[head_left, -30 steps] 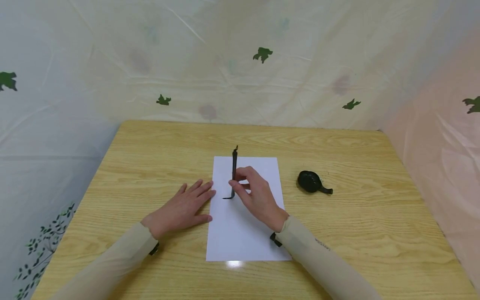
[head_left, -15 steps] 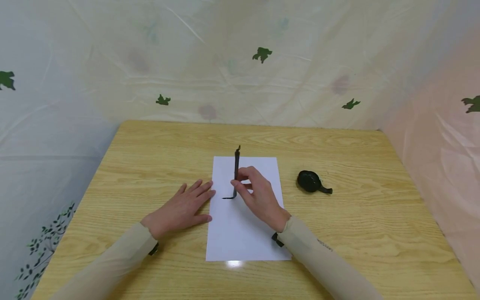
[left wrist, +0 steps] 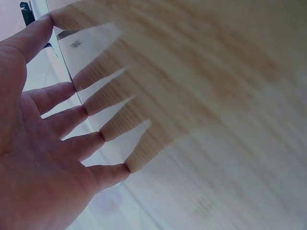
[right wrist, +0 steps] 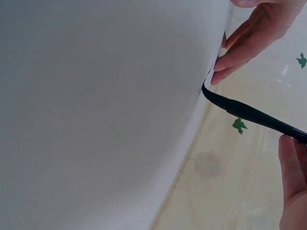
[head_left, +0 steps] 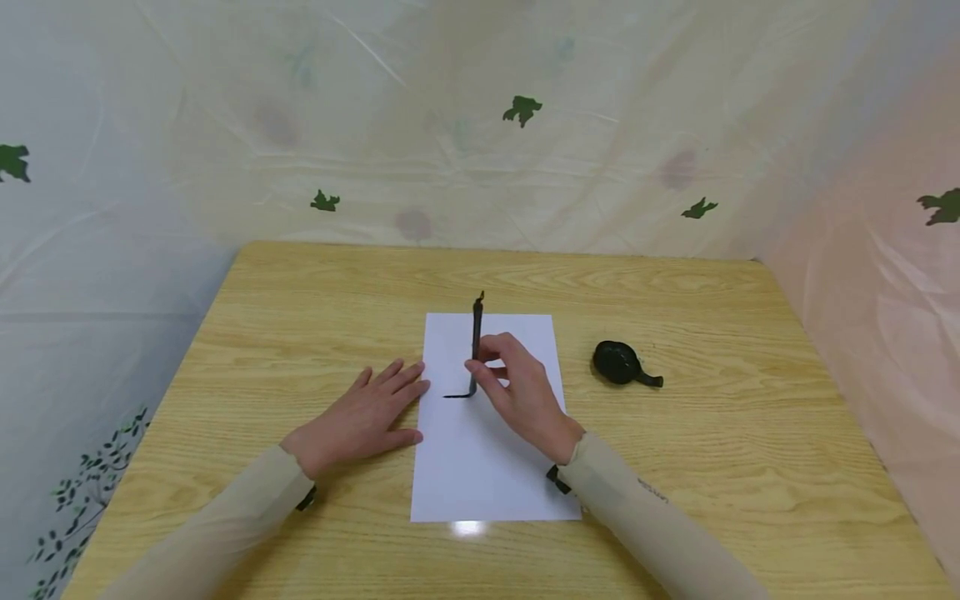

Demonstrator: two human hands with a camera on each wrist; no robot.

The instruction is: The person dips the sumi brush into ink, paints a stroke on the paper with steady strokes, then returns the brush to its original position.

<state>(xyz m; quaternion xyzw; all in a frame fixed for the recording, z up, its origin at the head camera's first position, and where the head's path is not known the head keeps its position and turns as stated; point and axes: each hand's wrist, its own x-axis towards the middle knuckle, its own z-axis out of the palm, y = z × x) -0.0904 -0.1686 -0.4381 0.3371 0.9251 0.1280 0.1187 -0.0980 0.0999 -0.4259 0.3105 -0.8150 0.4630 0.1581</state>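
My right hand (head_left: 517,392) pinches a black writing brush (head_left: 477,333), held nearly upright over a sheet of white paper (head_left: 487,467). In the right wrist view the bent bristle tip of the brush (right wrist: 218,99) meets the paper's surface. A short black horizontal stroke (head_left: 456,397) runs left from the tip. My left hand (head_left: 360,425) lies spread at the paper's left edge, its fingertips at that edge. The left wrist view shows the left hand's palm side (left wrist: 43,139), with straight fingers touching the tabletop.
A small black ink dish (head_left: 617,362) with a short handle sits right of the paper on the wooden table (head_left: 750,467). Behind the table hangs a pale curtain (head_left: 420,125) with green bird shapes.
My right hand and the brush have moved slightly to the right, and the black stroke has grown longer. The left hand stays in place.
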